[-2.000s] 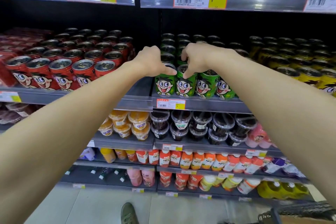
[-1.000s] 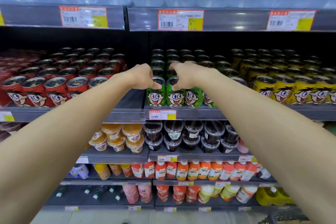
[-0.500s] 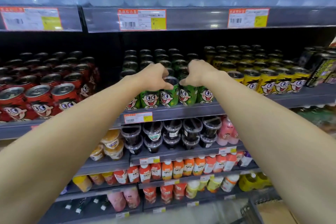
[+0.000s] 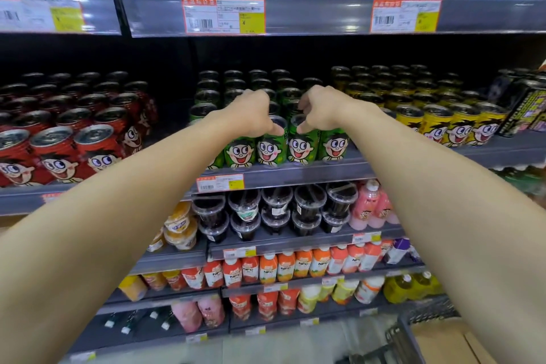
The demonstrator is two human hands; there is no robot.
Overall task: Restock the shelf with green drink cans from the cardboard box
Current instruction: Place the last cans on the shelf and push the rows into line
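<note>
Green drink cans with a cartoon face fill the middle of the grey shelf (image 4: 298, 173), several rows deep. My left hand (image 4: 248, 115) curls over the top of a front-row green can (image 4: 270, 152), thumb on its rim. My right hand (image 4: 322, 109) grips the top of the neighbouring green can (image 4: 301, 149) the same way. Both cans stand upright on the shelf among the front row. The cardboard box (image 4: 443, 343) shows at the bottom right corner, inside a wire basket (image 4: 399, 337).
Red cans (image 4: 59, 154) stand to the left on the same shelf level, yellow cans (image 4: 461, 127) to the right. An upper shelf with price tags (image 4: 223, 15) overhangs closely. Cups and bottles fill the lower shelves.
Both hands stay on the tops of the two front-row green cans, now a little further apart. My view has shifted, and the cardboard box has come into sight at the bottom right.
</note>
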